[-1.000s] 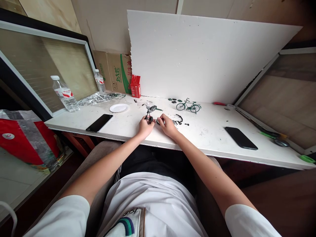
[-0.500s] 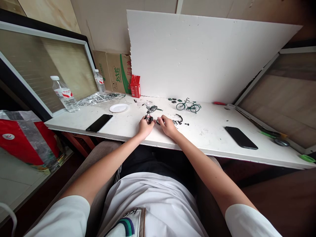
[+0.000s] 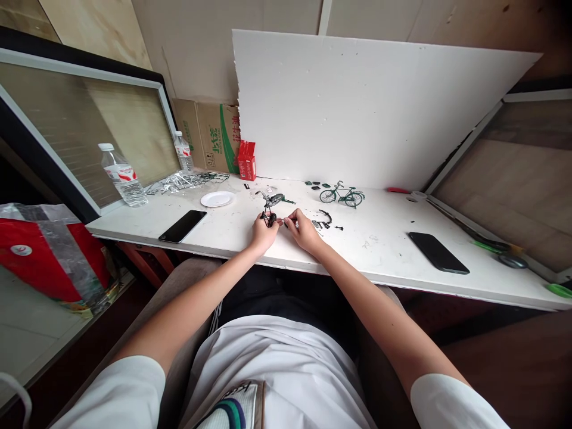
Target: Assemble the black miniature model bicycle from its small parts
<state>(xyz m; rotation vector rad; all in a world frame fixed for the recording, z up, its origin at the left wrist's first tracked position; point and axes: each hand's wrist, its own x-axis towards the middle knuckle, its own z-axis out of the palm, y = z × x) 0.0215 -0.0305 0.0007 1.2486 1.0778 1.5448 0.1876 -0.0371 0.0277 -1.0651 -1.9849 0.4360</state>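
Note:
Near the desk's front edge, my left hand (image 3: pixel 263 235) is closed around a black model bicycle frame (image 3: pixel 269 217), its thin tubes rising above the fingers. Beside it on the right, my right hand (image 3: pixel 305 231) pinches something too small to make out, close to the left fingertips. Just beyond the hands lies a dark model part with a wheel (image 3: pixel 274 199) and handlebar. Small black parts (image 3: pixel 322 224) and a curved black piece (image 3: pixel 327 215) rest right of my right hand. An assembled dark green model bicycle (image 3: pixel 342 195) stands farther back to the right.
A phone (image 3: pixel 183 226) and a white paper plate (image 3: pixel 217 199) lie left; another phone (image 3: pixel 438 252) lies right. Water bottles (image 3: pixel 125 179), a red box (image 3: pixel 247 161) and a carton (image 3: pixel 214 137) stand behind. A white board (image 3: pixel 379 107) leans at the back.
The view has tilted slightly, so the scene sits a little lower. My left hand keeps its hold on the frame, while the right fingers have shifted slightly at their pinch.

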